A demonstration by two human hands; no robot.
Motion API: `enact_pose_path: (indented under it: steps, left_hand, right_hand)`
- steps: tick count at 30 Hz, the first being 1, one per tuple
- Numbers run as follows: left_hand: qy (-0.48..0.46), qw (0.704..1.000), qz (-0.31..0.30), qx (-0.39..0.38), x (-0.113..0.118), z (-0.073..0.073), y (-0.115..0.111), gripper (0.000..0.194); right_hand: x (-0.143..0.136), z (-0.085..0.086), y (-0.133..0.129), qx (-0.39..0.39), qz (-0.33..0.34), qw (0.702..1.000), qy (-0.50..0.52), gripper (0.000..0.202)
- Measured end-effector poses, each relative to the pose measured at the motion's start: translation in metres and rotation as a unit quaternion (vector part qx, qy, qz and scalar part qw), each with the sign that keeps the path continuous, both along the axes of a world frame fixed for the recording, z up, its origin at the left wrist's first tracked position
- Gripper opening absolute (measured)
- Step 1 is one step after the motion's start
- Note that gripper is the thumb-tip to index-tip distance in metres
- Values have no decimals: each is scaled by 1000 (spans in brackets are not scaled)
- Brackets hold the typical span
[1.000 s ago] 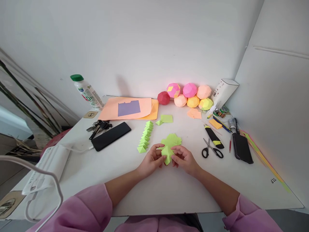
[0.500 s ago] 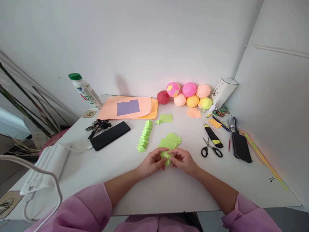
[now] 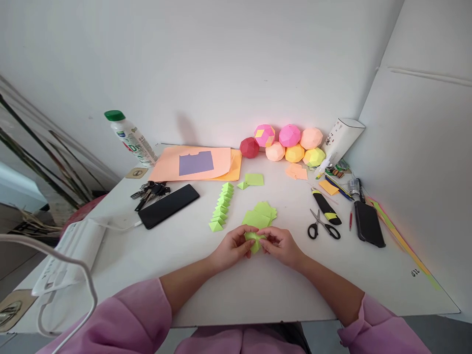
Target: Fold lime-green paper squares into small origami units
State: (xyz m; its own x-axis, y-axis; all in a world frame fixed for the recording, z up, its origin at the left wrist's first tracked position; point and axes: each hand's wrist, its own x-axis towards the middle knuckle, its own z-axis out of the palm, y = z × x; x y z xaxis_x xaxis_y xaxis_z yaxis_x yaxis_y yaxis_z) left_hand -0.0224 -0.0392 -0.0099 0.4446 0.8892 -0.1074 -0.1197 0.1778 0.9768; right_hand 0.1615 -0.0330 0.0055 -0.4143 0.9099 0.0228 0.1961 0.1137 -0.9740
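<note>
Between my two hands is a small piece of folded green paper (image 3: pixel 255 244), with creases meeting near its middle. My left hand (image 3: pixel 234 247) pinches its left side between thumb and fingers. On its right side, the fingers of my right hand (image 3: pixel 282 247) are closed on the same paper. Flat green paper pieces (image 3: pixel 260 215) lie on the table just beyond my fingertips. To the left, a row of folded green paper pieces (image 3: pixel 221 206) runs away from me. Farther back are a green sheet (image 3: pixel 254 179) and one small folded green piece (image 3: pixel 242 185).
On the right lie scissors (image 3: pixel 323 226), a box cutter (image 3: pixel 326 207) and a black phone-like case (image 3: pixel 368 224). Faceted paper balls (image 3: pixel 289 135) are stacked against the wall. Left are a black slab-shaped device (image 3: pixel 168 206), keys (image 3: pixel 150 192), orange sheets (image 3: pixel 165 167) and a bottle (image 3: pixel 134 142).
Both hands stay in place around the green paper. The folded paper appears slightly more spread between my fingers; the other things have not moved.
</note>
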Motion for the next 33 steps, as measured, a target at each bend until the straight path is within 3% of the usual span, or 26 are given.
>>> enact_pose_path:
  steps: [18, 24, 33]
  left_hand:
    - [-18, 1000, 2, -4, 1, 1, -1, 40]
    - [-34, 999, 5, 15, 1, 2, -1, 36]
    - [13, 993, 23, 117, 2, -5, -4, 24]
  right_hand:
    - [0, 0, 0, -27, 4, 1000, 16, 23]
    - [-1, 1, -2, 27, -10, 1000, -7, 20]
    - [-4, 3, -4, 122, -27, 991, -50, 13]
